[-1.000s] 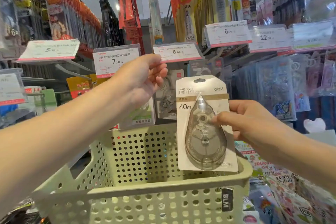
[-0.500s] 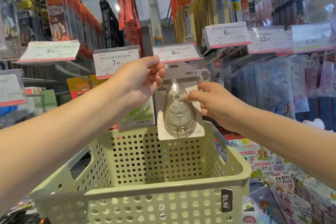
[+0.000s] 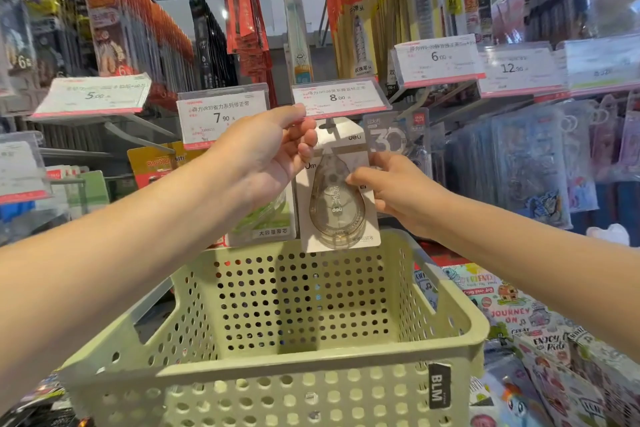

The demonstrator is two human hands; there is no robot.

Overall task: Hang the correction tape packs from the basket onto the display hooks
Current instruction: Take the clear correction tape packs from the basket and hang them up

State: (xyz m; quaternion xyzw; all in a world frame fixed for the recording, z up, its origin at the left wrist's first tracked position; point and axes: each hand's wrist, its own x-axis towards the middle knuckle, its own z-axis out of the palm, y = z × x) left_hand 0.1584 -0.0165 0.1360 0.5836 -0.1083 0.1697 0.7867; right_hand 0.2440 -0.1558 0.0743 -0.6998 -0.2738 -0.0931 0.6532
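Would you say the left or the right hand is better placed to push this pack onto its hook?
Probably the right hand: it grips the correction tape pack by its right edge. The left hand pinches at the 8.00 price tag above the pack's hang hole.

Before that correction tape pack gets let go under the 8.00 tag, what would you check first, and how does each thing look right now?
1. Right hand grips the correction tape pack: ok.
2. Left hand holds up the 8.00 price tag at its corner: ok.
3. Pack's hang hole threaded on the hook: cannot tell.
4. Pack facing forward, upright: ok.
5. More packs left in the green basket: none visible, ok.
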